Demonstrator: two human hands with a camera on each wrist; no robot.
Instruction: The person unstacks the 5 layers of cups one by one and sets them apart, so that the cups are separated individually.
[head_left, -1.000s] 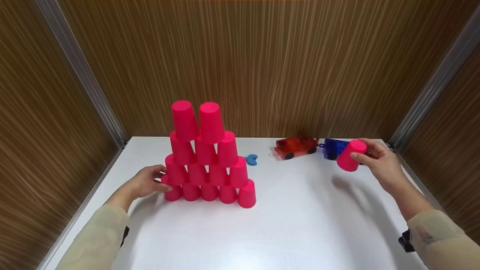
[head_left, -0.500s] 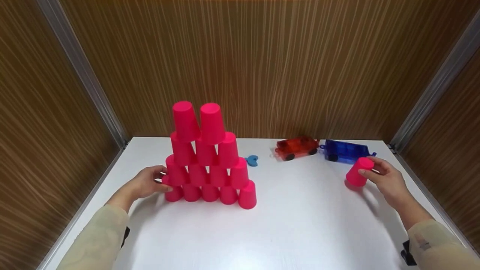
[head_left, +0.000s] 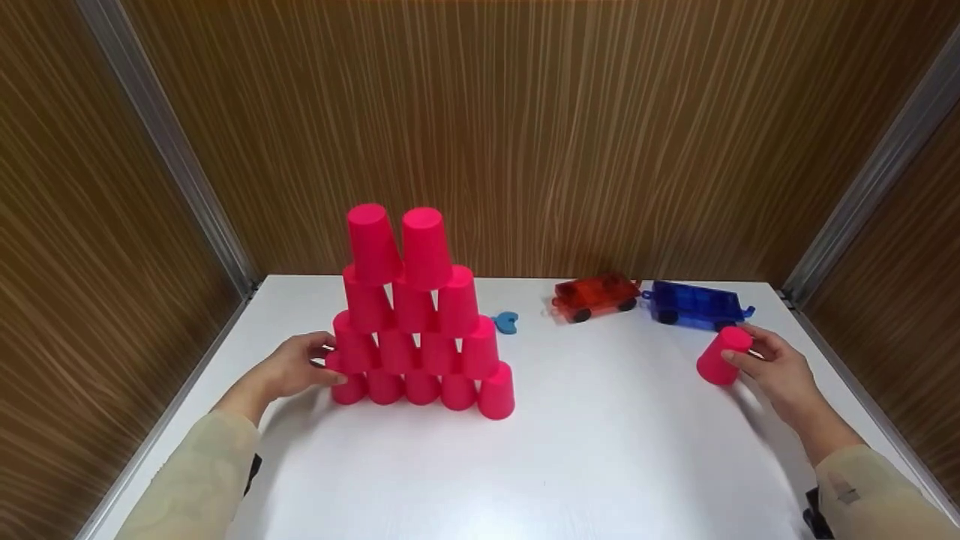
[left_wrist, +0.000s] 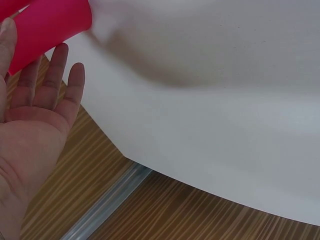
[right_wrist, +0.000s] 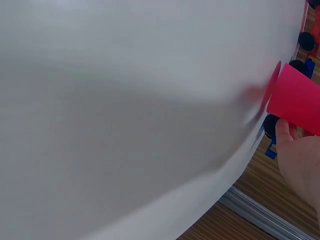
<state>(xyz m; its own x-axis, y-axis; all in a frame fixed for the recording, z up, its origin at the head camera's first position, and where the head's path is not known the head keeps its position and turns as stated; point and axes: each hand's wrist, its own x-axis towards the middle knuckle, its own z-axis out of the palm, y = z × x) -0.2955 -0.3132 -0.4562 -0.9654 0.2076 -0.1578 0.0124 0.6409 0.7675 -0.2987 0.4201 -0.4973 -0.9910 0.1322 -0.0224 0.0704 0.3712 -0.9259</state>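
Upside-down pink cups (head_left: 422,386) form a stepped stack in the head view: several in each of the lower two rows, three above, two on top. My left hand (head_left: 294,365) is at the stack's left end, thumb in front of the lowest left cup (left_wrist: 52,25) and fingers behind. In the left wrist view those fingers (left_wrist: 52,82) look straight and spread. At the right, my right hand (head_left: 780,371) holds another upside-down pink cup (head_left: 721,358) between thumb and fingers. Its rim is at or very near the tabletop; I cannot tell whether they touch.
A red toy car (head_left: 596,295) and a blue one (head_left: 694,304) stand at the back right of the white table (head_left: 585,465). A small blue piece (head_left: 506,322) lies just right of the stack. Wood-grain panels (head_left: 480,135) enclose the back and sides.
My right hand has brought its cup down and slightly to the right, towards me, uncovering the blue toy car. My left hand stays by the stack, which stands as before.
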